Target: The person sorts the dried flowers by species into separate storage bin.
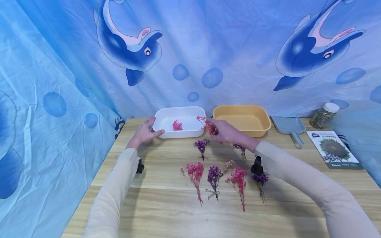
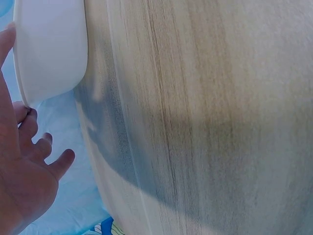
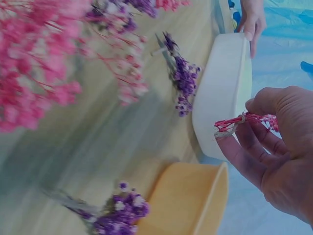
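My left hand [image 1: 145, 133] holds the left front corner of a white tub [image 1: 178, 134], thumb along the front and fingers at the end. In the left wrist view, fingertips [image 2: 30, 111] meet the tub's rim. A pink dried-flower bunch [image 1: 177, 125] lies inside it. My right hand [image 1: 225, 131] pinches another pink dried-flower bunch [image 1: 209, 128] at the tub's right end, its blossoms toward the tub. The right wrist view shows its twine-tied stems [image 3: 230, 126] between thumb and fingers. Just in front of the tub lies a purple bunch [image 1: 201, 147].
A yellow tub [image 1: 262, 133] stands right of the white one. Several pink and purple bunches [image 1: 238, 180] lie across the wooden table [image 1: 160, 211]. Farther right are a grey-blue dustpan [image 1: 288, 125], a white-lidded jar [image 1: 323, 116] and a seed packet [image 1: 334, 149]. A blue curtain hangs behind.
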The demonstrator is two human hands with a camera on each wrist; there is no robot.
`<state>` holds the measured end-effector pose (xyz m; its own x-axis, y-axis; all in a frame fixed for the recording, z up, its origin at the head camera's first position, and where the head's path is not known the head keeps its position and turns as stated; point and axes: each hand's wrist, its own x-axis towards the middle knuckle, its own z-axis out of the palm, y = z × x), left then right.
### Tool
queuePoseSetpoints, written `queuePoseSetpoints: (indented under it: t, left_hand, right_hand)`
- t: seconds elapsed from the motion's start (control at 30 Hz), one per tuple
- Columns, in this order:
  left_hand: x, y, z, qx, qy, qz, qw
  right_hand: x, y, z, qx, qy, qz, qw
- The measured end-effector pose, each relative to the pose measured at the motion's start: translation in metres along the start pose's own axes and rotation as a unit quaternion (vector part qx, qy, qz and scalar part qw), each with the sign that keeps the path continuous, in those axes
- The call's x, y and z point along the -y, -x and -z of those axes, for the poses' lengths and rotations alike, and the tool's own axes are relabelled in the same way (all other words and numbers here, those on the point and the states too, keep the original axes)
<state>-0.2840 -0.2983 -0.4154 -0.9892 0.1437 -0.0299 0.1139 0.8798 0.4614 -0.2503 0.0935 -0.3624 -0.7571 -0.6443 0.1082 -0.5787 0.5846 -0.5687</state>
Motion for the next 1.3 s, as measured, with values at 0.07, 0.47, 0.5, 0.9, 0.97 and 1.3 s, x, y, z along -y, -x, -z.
queuePoseSetpoints:
  t: [0.07,0.47,0.5,0.9,0.97,1.3]
  left_hand:
    - [0.000,0.000,0.000,-0.001,0.000,0.001,1.0000]
    - [-0.001,0.001,0.000,-0.008,0.008,0.003,0.9999]
    - [-0.001,0.001,0.000,-0.007,0.007,0.003,0.9999]
    - [-0.001,-0.001,0.000,-0.010,0.009,0.005,0.9999]
    - [-0.001,-0.001,0.000,-0.010,0.009,0.007,0.9999]
    - [-0.001,0.001,0.000,-0.012,0.013,0.007,0.9998]
  right_hand:
    - [0.002,-0.006,0.002,0.004,0.011,0.001,0.9999]
    - [0.013,-0.049,0.007,0.024,0.119,-0.006,0.9926]
    - [0.014,-0.053,0.007,0.027,0.124,-0.006,0.9919]
    - [0.028,-0.091,-0.001,0.066,0.190,0.021,0.9793]
    - [0.030,-0.095,-0.002,0.072,0.192,0.020,0.9786]
    - [0.033,-0.113,-0.009,0.090,0.227,0.015,0.9696]
